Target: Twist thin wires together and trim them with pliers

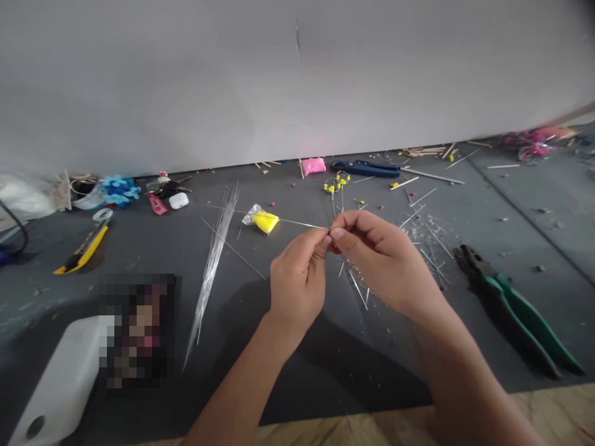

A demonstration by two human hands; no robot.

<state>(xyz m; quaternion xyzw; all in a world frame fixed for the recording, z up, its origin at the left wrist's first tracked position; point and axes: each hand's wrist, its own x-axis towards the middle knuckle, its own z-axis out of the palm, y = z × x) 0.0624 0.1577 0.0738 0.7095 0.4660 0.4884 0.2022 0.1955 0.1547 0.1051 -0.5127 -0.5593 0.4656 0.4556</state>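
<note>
Between my two hands is a thin silvery wire (297, 223), whose long free end stretches out to the left. My left hand (300, 269) is closed, pinching the wire near its right end with thumb and forefinger. Fingertips nearly touching the left ones, my right hand (379, 257) is also closed in a pinch on that end; the exact tip is hidden by the fingers. Beyond the hands lie wire loops with small yellow lumps (337, 181). A small bag of yellow clay (266, 222) sits behind the wire, and a bundle of straight wires (212, 266) lies to the left.
Green-handled pliers (520, 316) lie at right beside cut wire pieces (432, 254). Dark blue cutters (367, 168) and a pink packet (314, 165) are by the back wall. A yellow box cutter (86, 248), keys (174, 186) and a white object (65, 378) occupy the left.
</note>
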